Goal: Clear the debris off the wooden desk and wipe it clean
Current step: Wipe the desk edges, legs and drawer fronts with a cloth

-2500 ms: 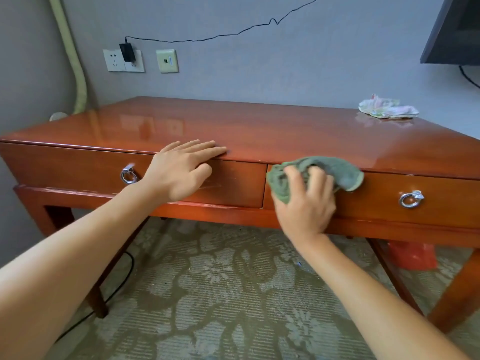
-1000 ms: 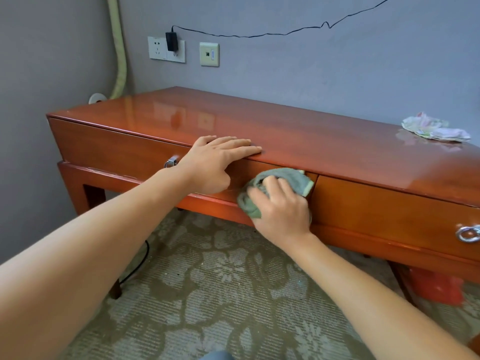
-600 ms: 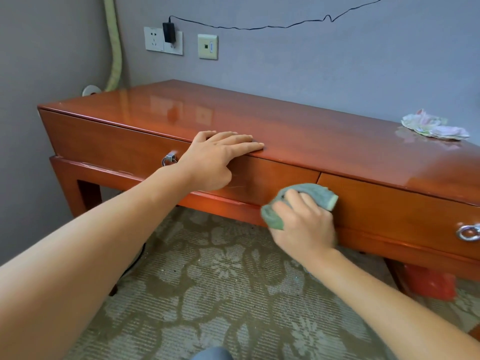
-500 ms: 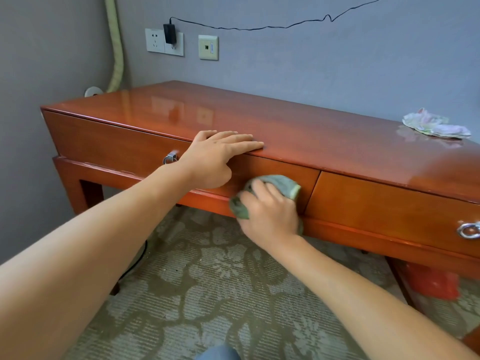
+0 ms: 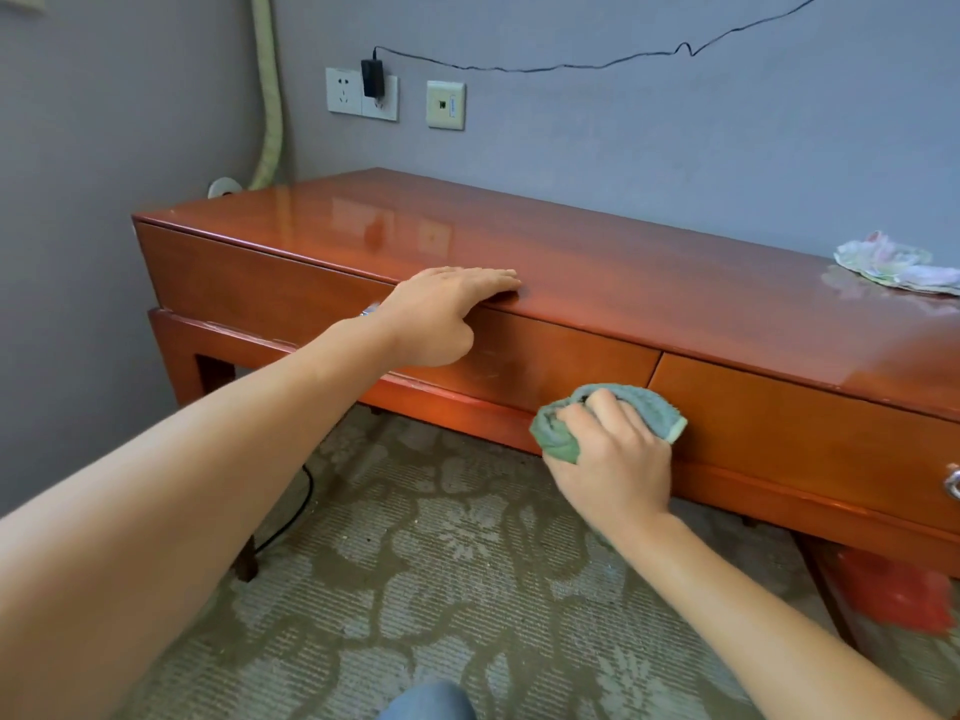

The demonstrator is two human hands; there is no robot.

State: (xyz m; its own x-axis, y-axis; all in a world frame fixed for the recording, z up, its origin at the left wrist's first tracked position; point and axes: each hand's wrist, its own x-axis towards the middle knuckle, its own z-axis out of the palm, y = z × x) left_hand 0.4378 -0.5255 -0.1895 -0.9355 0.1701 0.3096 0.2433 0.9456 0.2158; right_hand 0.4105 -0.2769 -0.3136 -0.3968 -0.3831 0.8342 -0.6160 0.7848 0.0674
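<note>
Long glossy red-brown wooden desk (image 5: pixel 649 283) runs left-right along the grey wall; long axis of the surface goes from its left corner to past the frame's right edge. Two drawer fronts below the top, w/ the seam between them just above-right of the cloth.

Left hand (image 5: pixel 441 317) lies flat on the front edge of the surface above the left drawer, fingers straight, holding nothing — looks like a brace.

Right hand (image 5: pixel 613 459) has its grip curled round a bunched green terry cloth (image 5: pixel 644 413), pressing it vs. the desk front at the foot of the drawer seam, on the lower rail.

Crumpled white-and-green paper wad (image 5: pixel 898 265) sits on the surface at the far right-back, well apart from both hands. Right hand is the nearer one; debris lies up and to the right of its grip.

Judgement: front face is being wiped now; wad not yet cleared. Next reach prob. goes rightward along the desk's long axis, likely w/ the right hand.
</note>
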